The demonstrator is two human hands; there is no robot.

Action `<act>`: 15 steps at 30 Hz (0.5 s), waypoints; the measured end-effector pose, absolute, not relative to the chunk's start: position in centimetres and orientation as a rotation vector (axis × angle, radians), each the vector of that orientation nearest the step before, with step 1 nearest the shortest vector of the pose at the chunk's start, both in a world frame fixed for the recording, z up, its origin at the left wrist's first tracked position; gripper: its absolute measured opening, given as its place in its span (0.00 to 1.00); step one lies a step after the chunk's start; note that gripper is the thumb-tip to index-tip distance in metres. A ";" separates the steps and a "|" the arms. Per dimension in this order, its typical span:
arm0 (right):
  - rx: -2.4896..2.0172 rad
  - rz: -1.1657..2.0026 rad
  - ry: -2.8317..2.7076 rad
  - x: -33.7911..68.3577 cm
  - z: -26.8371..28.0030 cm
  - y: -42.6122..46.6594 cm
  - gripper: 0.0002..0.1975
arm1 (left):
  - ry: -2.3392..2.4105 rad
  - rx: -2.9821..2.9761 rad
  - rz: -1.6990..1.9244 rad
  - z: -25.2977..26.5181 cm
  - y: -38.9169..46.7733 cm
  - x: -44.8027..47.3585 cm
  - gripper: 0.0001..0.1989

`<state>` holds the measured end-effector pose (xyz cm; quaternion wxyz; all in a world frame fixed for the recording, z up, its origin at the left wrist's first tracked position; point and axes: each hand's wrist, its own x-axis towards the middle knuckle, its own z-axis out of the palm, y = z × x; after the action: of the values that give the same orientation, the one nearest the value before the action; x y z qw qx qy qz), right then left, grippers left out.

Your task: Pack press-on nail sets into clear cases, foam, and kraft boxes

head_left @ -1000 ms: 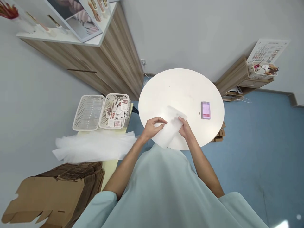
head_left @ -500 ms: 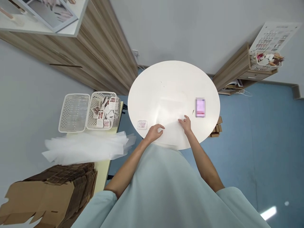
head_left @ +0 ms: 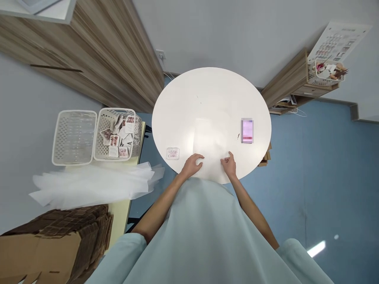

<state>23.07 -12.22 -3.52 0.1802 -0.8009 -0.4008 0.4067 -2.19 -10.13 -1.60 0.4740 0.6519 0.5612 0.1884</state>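
A thin, whitish translucent sheet (head_left: 209, 136) lies nearly flat on the white oval table (head_left: 177, 98); its outline is faint. At its left side is my left hand (head_left: 191, 165), thumb and fingers curved apart in a C with nothing visible between them. My right hand (head_left: 229, 165) is at the sheet's right side, thumb and bent fingers close together, apparently at the edge, while the index finger points forward. Left of my left hand lies a small clear case (head_left: 173, 153) with pinkish pieces inside. A phone (head_left: 247, 131) with a blurred pink screen lies beyond my right hand.
On a side table at left stand a white basket (head_left: 99, 148) of small packs and another basket (head_left: 55, 146) of clear pieces. Translucent sheets (head_left: 97, 185) and flat cardboard boxes (head_left: 56, 252) lie nearer. A wooden cabinet (head_left: 118, 51) and a shelf (head_left: 291, 75) flank the table.
My right hand has drawn back towards my body. My left hand has shifted slightly rightwards on the table. The view has moved a little; the case and phone stay put.
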 end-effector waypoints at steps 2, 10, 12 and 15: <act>-2.277 1.137 -1.155 23.1 -3.5 -12.0 0.37 | 1.393 1.667 0.516 -1.5 -10.0 -3.5 0.16; -2.263 1.051 -1.327 24.1 -3.2 -8.3 0.34 | 1.728 1.866 0.321 -2.1 -7.9 -14.0 0.26; -2.268 1.037 -1.322 24.2 -3.2 -8.3 0.35 | 1.688 1.879 0.257 -2.4 -8.0 -15.6 0.27; -2.268 1.037 -1.325 24.1 -3.1 -9.5 0.38 | 1.695 1.896 0.192 -2.4 -8.5 -16.0 0.27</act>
<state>24.06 -9.47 -3.10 0.1579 -0.7931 -0.4632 0.3627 -15.99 -8.52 -2.40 0.2912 0.7112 0.6358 0.0720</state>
